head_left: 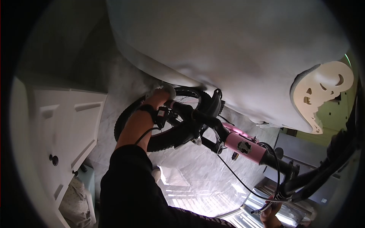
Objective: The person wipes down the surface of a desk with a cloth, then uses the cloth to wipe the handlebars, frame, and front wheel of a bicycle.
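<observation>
My left hand [162, 95] reaches down to the front wheel of a bicycle, with a device strapped to its wrist. A crumpled white cloth [170, 90] shows around its fingers against the wheel's far side; the fingertips are hidden. The black knobby tyre [127, 114] curves around below the hand. Pink and black is the bicycle frame [251, 152], tilted across the view, with a dark emblem on the head tube. My right hand [270, 214] is wrapped round the handlebar end beside a silver brake lever [262, 209], at lower right.
A large pale rounded surface [228, 41] fills the top, close to the wheel. White cabinet doors [72, 129] with dark knobs stand at left. A pale skull-faced cutout [323, 91] hangs at right. Sunlight falls on the grey marbled floor [201, 174].
</observation>
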Action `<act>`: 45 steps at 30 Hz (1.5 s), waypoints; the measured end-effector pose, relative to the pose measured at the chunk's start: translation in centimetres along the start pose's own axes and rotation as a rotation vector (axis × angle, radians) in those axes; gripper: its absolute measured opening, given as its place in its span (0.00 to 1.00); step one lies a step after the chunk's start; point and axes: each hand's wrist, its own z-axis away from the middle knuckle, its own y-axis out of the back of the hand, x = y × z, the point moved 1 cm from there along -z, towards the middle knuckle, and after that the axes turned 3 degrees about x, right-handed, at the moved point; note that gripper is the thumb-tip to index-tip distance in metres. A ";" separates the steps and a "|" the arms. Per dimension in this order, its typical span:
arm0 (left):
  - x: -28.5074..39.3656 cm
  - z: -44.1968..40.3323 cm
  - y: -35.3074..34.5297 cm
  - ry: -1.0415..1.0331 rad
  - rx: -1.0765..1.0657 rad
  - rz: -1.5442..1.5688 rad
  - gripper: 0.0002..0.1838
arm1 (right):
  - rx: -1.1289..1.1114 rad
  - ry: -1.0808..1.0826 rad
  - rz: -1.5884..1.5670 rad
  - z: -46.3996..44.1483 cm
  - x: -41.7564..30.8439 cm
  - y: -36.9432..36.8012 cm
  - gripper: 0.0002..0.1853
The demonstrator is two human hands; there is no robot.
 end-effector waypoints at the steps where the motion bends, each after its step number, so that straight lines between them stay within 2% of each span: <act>1: 0.5 0.4 0.8 -0.030 0.067 0.217 0.13 | 0.021 0.007 0.006 -0.3 -1.0 -0.6 0.37; 4: 5.2 1.9 4.1 -0.231 0.125 0.613 0.13 | -0.009 0.227 0.074 -0.1 0.7 -0.2 0.36; 6: 9.9 4.4 8.4 -0.310 0.124 0.543 0.13 | -0.002 0.317 0.068 -0.2 1.1 -0.7 0.33; 7: 12.4 5.9 10.1 -0.323 0.135 0.470 0.14 | 0.003 0.264 0.002 -0.2 0.8 -0.7 0.30; 8: 14.4 6.8 11.3 -0.314 0.164 0.390 0.14 | -0.032 0.214 0.098 -0.1 0.8 -0.2 0.30; 10: 16.8 10.1 13.1 -0.261 0.286 0.381 0.14 | -0.027 0.266 0.055 -0.7 0.1 -0.9 0.25; 12: 19.3 12.8 14.0 -0.188 0.487 0.559 0.15 | -0.037 0.243 0.046 -1.1 -1.1 -1.1 0.25; 13: 20.6 14.1 14.4 -0.169 0.615 0.698 0.15 | 0.089 0.240 0.125 -1.7 -3.1 -1.7 0.21; 15: 22.7 17.7 16.6 -0.202 0.652 0.730 0.17 | 0.064 0.259 0.149 -1.9 -3.4 -1.6 0.20; 17: 24.1 21.0 17.5 -0.223 0.518 1.175 0.13 | 0.090 0.253 0.122 -2.2 -4.6 -1.9 0.19; 19: 24.6 24.5 16.2 -0.169 0.196 1.361 0.14 | 0.097 0.235 0.089 -2.1 -4.4 -2.0 0.18; 23: 24.2 32.3 11.7 -0.019 -0.474 1.665 0.17 | 0.086 0.228 0.078 -2.1 -4.7 -1.9 0.18; 24: 23.4 33.6 9.5 -0.017 -0.694 1.609 0.17 | 0.097 0.248 0.088 -2.0 -4.4 -1.9 0.17; 25: 23.0 34.5 7.4 0.016 -0.827 1.505 0.16 | 0.097 0.237 0.066 -2.0 -4.3 -2.0 0.17; 27: 24.1 36.1 5.5 0.072 -0.916 1.766 0.17 | 0.101 0.215 0.028 -1.9 -3.9 -2.1 0.16; 31: 24.9 35.6 1.8 0.493 -0.495 2.353 0.13 | 0.114 0.270 0.091 -2.0 -4.3 -1.9 0.16; 33: 26.1 32.5 1.9 0.286 -0.068 2.438 0.14 | 0.105 0.259 0.077 -1.9 -4.2 -2.0 0.16; 35: 26.2 28.9 2.2 0.127 0.092 2.395 0.11 | 0.099 0.227 0.051 -1.8 -4.0 -2.0 0.16; 38: 26.9 22.3 0.8 -0.194 0.088 2.363 0.07 | 0.128 0.287 0.094 -1.9 -3.6 -2.1 0.17; 42: 30.7 20.3 -0.1 0.301 0.654 2.019 0.09 | 0.121 0.267 0.031 -1.8 -4.0 -2.2 0.20; 45: 29.1 21.9 -1.5 0.352 0.301 2.056 0.09 | 0.111 0.267 0.024 -1.8 -3.4 -2.1 0.20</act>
